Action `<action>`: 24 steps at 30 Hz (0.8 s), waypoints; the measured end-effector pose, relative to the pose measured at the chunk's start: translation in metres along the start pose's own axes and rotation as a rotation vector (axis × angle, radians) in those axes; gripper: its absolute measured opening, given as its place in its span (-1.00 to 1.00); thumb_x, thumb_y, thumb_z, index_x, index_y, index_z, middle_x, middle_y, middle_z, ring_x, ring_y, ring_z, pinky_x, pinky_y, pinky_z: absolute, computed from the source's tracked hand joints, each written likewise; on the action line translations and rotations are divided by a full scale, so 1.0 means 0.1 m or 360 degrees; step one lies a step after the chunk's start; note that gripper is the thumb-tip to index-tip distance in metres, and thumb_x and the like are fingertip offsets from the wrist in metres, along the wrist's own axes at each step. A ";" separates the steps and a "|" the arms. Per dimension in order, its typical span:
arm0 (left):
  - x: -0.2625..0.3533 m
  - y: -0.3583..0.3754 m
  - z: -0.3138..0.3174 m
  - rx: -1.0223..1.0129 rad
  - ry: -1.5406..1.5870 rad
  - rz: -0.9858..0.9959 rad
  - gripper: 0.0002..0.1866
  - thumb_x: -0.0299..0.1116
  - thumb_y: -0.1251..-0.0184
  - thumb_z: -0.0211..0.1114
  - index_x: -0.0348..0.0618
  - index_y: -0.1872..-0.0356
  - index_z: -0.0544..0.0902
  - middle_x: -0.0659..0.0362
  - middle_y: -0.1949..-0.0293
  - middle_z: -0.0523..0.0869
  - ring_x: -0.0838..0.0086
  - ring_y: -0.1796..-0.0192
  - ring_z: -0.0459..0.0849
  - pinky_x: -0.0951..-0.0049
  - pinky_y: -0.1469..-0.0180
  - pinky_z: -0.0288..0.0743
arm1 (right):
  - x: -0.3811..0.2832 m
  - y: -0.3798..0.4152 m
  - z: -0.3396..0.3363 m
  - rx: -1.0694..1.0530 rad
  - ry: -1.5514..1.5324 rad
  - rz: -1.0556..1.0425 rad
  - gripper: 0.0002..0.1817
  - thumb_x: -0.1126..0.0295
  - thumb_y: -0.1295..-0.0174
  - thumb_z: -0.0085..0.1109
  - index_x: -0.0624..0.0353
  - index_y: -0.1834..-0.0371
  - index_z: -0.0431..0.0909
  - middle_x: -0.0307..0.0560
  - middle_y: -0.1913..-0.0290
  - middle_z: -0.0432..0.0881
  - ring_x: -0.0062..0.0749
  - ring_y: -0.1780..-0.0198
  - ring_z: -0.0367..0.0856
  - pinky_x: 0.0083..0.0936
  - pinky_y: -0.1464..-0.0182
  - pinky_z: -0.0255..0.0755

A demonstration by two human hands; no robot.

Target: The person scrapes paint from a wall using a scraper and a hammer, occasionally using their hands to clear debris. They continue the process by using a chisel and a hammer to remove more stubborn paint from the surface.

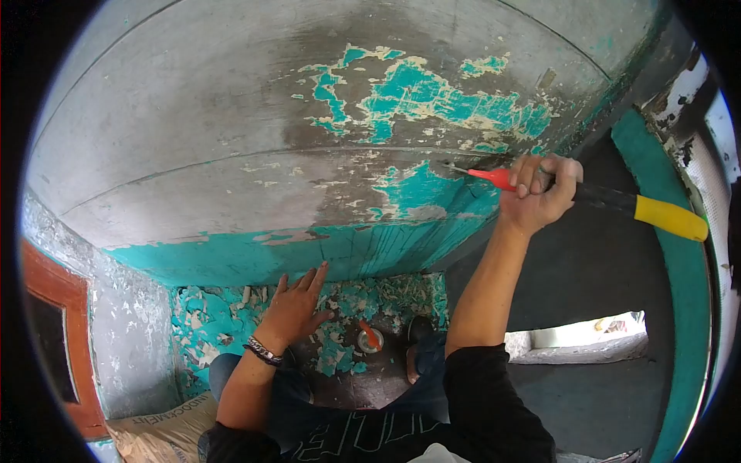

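My right hand (540, 185) is closed around the handle of a scraper (670, 217) with a red neck and a yellow end. The tool's small metal tip lies against the wall (185, 131), just above a turquoise paint patch (423, 187). Fingers spread, my left hand (299, 306) is near the wall's lower turquoise band (285, 258) and holds nothing; whether it touches the wall I cannot tell. Scratches and ragged paint edges surround the patches on the bare grey surface.
Peeled turquoise flakes (208, 316) cover the floor along the wall's foot. Between my feet stands a small round container (370, 340) with an orange-red object in it. A cement bag (166, 432) lies lower left, near a brown wooden frame (77, 347). A dark wall (571, 270) rises at right.
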State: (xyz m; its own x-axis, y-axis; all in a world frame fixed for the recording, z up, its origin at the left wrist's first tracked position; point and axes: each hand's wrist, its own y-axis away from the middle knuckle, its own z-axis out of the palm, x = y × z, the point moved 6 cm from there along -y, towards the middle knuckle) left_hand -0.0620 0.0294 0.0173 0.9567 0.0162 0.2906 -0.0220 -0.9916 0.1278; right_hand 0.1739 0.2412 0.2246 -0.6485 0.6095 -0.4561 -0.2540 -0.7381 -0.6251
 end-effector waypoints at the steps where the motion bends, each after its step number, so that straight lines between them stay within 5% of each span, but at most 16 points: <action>1: 0.01 0.00 0.02 -0.0004 0.0006 0.0012 0.01 -0.03 -0.16 0.34 -0.09 -0.49 -0.12 -0.13 -0.30 0.38 0.02 -0.28 0.44 -0.10 -0.36 0.16 | 0.00 0.01 -0.02 0.0071 -0.0026 0.0030 -0.81 0.40 -0.20 -0.01 0.15 0.56 0.31 -0.25 0.79 0.14 -0.54 0.85 0.10 -0.51 0.78 0.12; 11: 0.01 -0.01 0.08 -0.0082 0.0002 0.0034 0.00 0.02 -0.22 0.28 -0.08 -0.49 -0.17 -0.12 -0.31 0.38 0.01 -0.27 0.44 -0.11 -0.36 0.14 | 0.18 0.09 -0.05 0.0051 0.0014 0.0069 -0.80 0.40 -0.23 -0.04 0.15 0.57 0.33 -0.29 0.79 0.15 -0.55 0.84 0.11 -0.49 0.77 0.14; 17: -0.06 0.01 0.06 -0.0074 0.0096 0.0018 -0.01 0.04 -0.22 0.27 -0.08 -0.49 -0.15 -0.11 -0.31 0.38 0.01 -0.24 0.48 -0.12 -0.36 0.15 | -0.12 -0.18 0.04 -0.0694 -0.0155 -0.0068 -0.79 0.37 -0.33 -0.06 0.20 0.46 0.39 -0.29 0.78 0.17 -0.58 0.82 0.13 -0.53 0.72 0.20; 21: -0.08 0.01 0.08 -0.0150 0.0023 -0.0015 -0.01 0.01 -0.18 0.31 -0.12 -0.48 -0.09 -0.09 -0.30 0.40 0.04 -0.25 0.47 -0.12 -0.35 0.17 | -0.12 -0.28 0.10 -0.0428 0.0644 -0.0054 -0.77 0.28 -0.32 0.08 0.26 0.33 0.48 -0.36 0.69 0.18 -0.65 0.72 0.15 -0.56 0.64 0.15; 24: -0.07 -0.02 0.10 -0.0170 0.0048 0.0000 -0.01 0.02 -0.18 0.31 -0.13 -0.48 -0.07 -0.08 -0.28 0.42 0.04 -0.23 0.49 -0.12 -0.34 0.19 | -0.21 -0.26 -0.08 -0.0243 0.0580 0.0122 -0.76 0.27 -0.30 0.10 0.26 0.30 0.50 -0.37 0.67 0.17 -0.67 0.69 0.14 -0.57 0.63 0.10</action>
State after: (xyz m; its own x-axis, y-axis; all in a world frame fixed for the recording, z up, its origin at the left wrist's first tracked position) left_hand -0.0653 0.0298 0.0055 0.9476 0.0216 0.3188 -0.0544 -0.9722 0.2277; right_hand 0.1999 0.2499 0.2458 -0.3572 0.6373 -0.6828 -0.0872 -0.7506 -0.6550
